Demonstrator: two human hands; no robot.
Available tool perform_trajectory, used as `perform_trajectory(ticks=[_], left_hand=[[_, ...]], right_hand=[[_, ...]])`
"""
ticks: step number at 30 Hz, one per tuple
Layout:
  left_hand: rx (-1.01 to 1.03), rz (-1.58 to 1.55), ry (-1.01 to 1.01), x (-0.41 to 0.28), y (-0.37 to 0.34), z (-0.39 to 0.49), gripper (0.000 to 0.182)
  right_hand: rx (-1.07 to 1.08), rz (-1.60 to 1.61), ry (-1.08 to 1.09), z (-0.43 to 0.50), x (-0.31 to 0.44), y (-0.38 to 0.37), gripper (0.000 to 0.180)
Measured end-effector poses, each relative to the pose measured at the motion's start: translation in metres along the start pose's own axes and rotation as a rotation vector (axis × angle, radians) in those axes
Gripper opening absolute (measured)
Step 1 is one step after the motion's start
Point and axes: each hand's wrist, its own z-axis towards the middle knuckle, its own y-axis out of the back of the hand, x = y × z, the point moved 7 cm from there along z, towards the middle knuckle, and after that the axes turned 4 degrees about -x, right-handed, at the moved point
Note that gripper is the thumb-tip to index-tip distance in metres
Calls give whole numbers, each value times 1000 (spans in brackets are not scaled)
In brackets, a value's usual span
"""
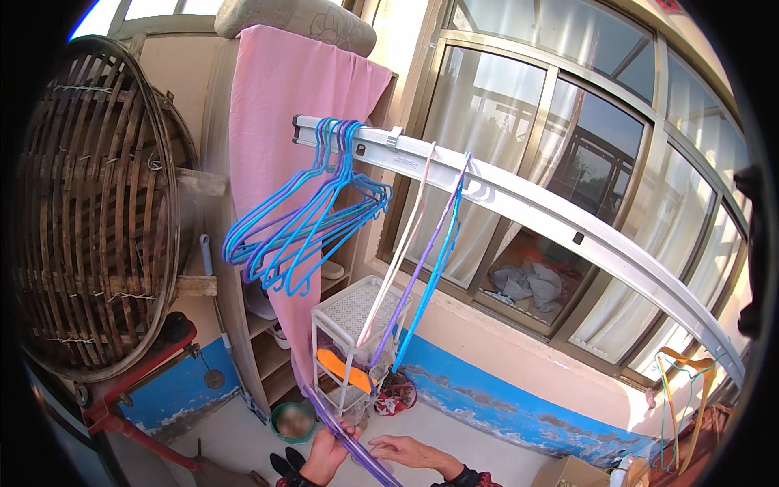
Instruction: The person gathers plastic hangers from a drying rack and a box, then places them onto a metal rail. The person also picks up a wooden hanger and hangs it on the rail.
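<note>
My left hand (327,453) is closed around a bundle of purple coated clothes hangers (353,443) at the bottom centre. Just right of the bundle is my right hand (409,451), its fingers pointing towards it; whether the fingertips touch a hanger cannot be told. Above, a white metal rail (517,198) crosses the view. A cluster of blue and purple hangers (310,225) hangs near its left end. Further right on the rail, a pale pink hanger (397,249), a purple hanger (420,262) and blue hangers (433,286) hang edge-on.
Left stand a large slatted wooden basket (97,213) and a shelf unit (283,365) draped with pink cloth (274,109). Below the rail are a white plastic rack (359,304) and a green basin (292,422). Yellow hangers (688,359) hang far right; a cardboard box (569,472) is at lower right.
</note>
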Motion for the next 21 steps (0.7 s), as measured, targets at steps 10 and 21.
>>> perform_trajectory(ticks=[10, 21], left_hand=[[-156, 76, 24, -71, 9, 26, 19], [-120, 57, 80, -84, 56, 49, 17]], right_hand=[[-919, 184, 341, 60, 253, 199, 32], [-1187, 200, 597, 54, 279, 235, 20]])
